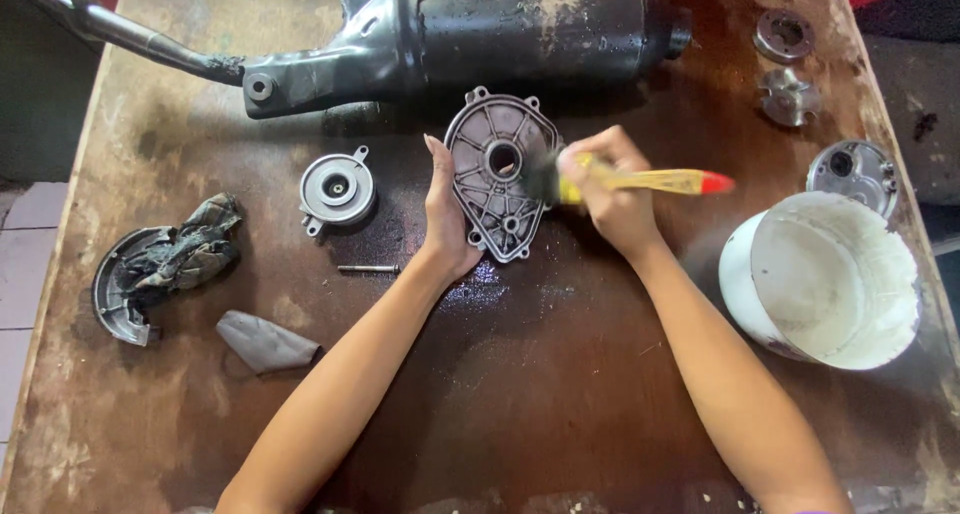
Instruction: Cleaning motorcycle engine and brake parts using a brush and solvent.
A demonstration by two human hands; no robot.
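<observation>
One ribbed metal cover (497, 174), stood on edge. One brush (640, 181) with a yellow handle and red tip. Two hands, left (447, 219) and right (612, 196). One white bucket (820, 279). One black exhaust muffler (440, 34). Four smaller round metal parts: one (337, 190) left of the cover, three on the right (785, 36) (789, 98) (856, 172). One bolt (368, 269). One curved plate (112, 299) (a dirty rag (185, 254) lies on it). One grey cloth scrap (265, 342). One desk (560, 394).

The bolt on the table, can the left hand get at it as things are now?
Probably yes. The bolt lies bare beside the left hand, nothing between them, but that hand holds the cover and must let go first.
</observation>
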